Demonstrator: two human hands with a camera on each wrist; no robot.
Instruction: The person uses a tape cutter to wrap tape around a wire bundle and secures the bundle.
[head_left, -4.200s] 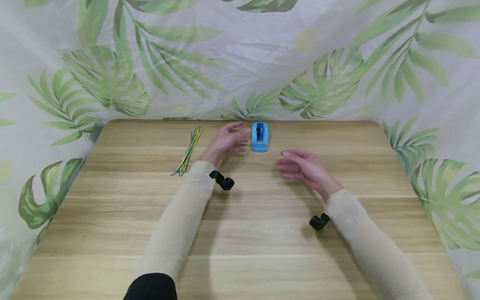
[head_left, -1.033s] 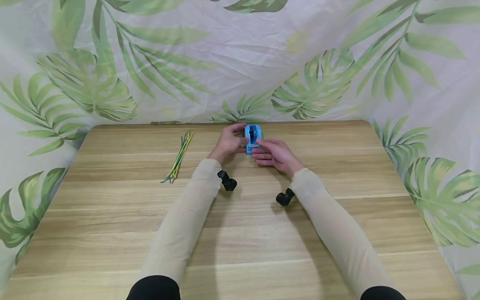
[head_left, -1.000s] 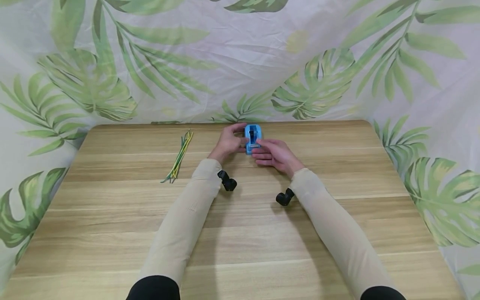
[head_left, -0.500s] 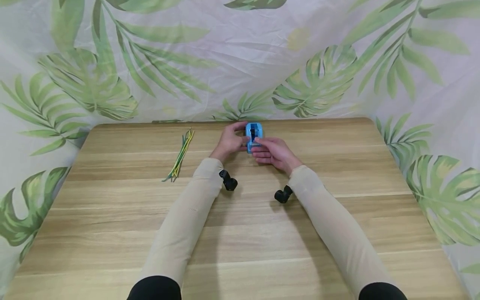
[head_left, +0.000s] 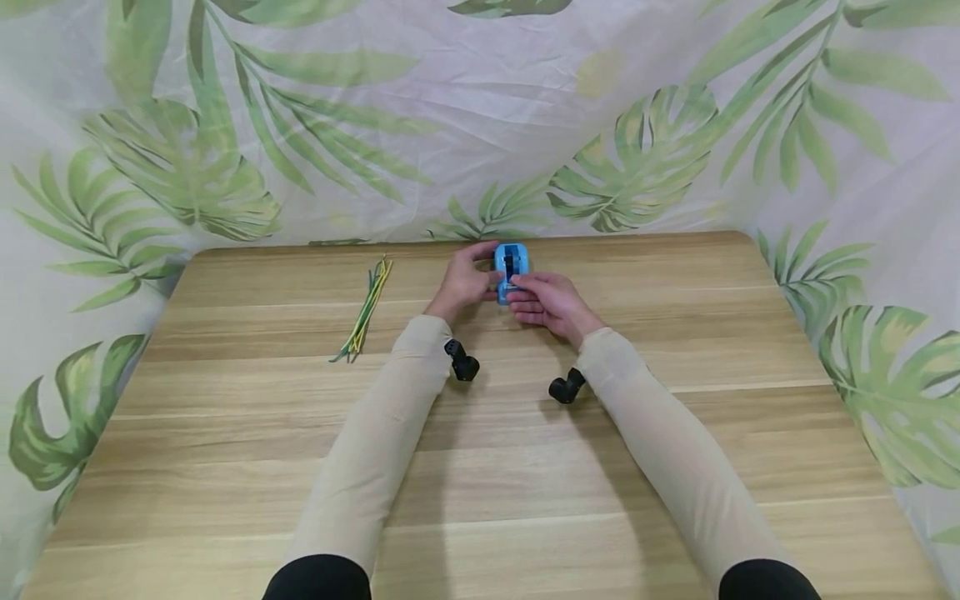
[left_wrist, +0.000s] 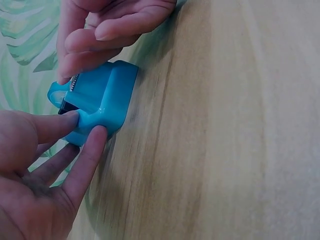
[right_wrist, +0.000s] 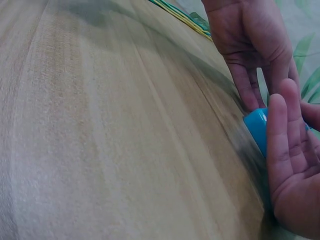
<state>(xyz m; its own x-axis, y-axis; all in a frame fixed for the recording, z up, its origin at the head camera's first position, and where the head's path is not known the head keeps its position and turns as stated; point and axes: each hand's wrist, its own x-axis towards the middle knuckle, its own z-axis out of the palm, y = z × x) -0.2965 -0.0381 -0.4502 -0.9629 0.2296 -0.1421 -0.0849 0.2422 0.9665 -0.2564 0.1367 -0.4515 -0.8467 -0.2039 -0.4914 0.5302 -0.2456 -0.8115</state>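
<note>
A blue tape dispenser (head_left: pixel 512 260) stands near the table's back edge. My left hand (head_left: pixel 465 282) holds it by its left side, with thumb and fingers against the body (left_wrist: pixel 107 95) in the left wrist view. My right hand (head_left: pixel 553 302) reaches in from the right. Its thumb and index finger are at the dispenser's front, close to the serrated cutter (left_wrist: pixel 75 82). Its other fingers stay extended and apart from the thumb. Whether tape lies between the right fingertips is too small to see.
A bundle of green and yellow twist-tie-like strips (head_left: pixel 363 312) lies left of my left forearm. A leaf-patterned cloth (head_left: pixel 480 117) hangs behind and around the wooden table (head_left: pixel 510 467).
Several seconds ago both hands were apart from the dispenser. The left has since taken hold of it and the right has come to its front. Over the last second both barely move.
</note>
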